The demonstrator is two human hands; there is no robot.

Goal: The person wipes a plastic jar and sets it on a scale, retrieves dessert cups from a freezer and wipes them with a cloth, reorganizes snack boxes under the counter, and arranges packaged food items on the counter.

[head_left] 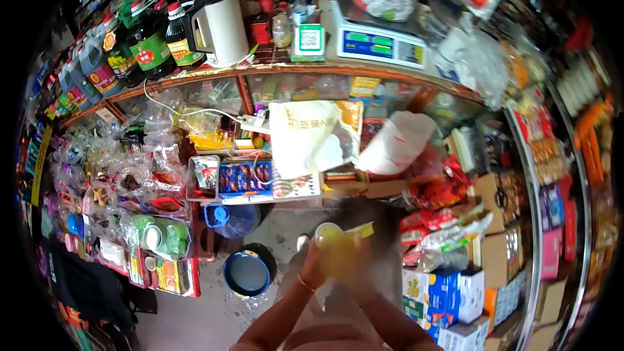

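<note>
In the middle of the head view, a blurred yellowish container (336, 251) with a pale round top is held up in front of my body. My left hand (313, 265), with a thin bracelet at the wrist, is closed around its left side. On the other side, my right hand (357, 257) is smeared by motion, so its fingers do not show clearly. A small yellow strip or packet (361, 229) sticks out beside the container's top, near my right hand; what it is attached to cannot be made out.
Ahead is a counter with a digital scale (380, 45), a kettle (222, 29), dark bottles (148, 49) and a QR-code stand (308, 40). A cream bag (316, 133) lies on the lower shelf. On the floor stand a blue-rimmed basin (247, 274) and a water jug (237, 220). Boxes (448, 296) crowd the right.
</note>
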